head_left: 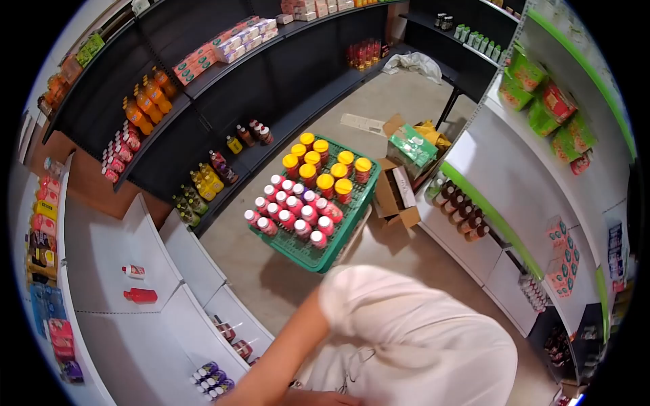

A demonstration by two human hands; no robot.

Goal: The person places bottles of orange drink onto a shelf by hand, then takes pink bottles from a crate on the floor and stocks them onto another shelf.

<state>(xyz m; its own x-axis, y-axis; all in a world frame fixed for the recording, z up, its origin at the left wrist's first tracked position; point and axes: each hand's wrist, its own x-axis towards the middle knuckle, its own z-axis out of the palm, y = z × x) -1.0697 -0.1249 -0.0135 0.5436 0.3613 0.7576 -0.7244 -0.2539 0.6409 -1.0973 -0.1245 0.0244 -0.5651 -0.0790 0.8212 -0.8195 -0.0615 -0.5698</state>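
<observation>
A bare arm [281, 358] comes out of a cream-coloured sleeve and bends toward the lower left. At the bottom edge a sliver of my left hand [335, 398] shows beside the pale cloth and its dark cord; its fingers are cut off, and whether it holds anything is hidden. My right hand is out of sight. Beyond the arm stands a green plastic crate [298, 258], apart from it. On the crate's near half several pink bottles [286, 218] with white caps stand upright. Several jars [326, 185] with yellow lids fill the far half.
Dark shelves [271, 88] at the back hold orange soda bottles [145, 108] and boxed drinks [244, 42]. An open cardboard box [387, 196] lies right of the crate. White shelving [115, 271] stands left, with a red bottle [141, 296] lying there. Dark bottles [460, 210] line the right shelf.
</observation>
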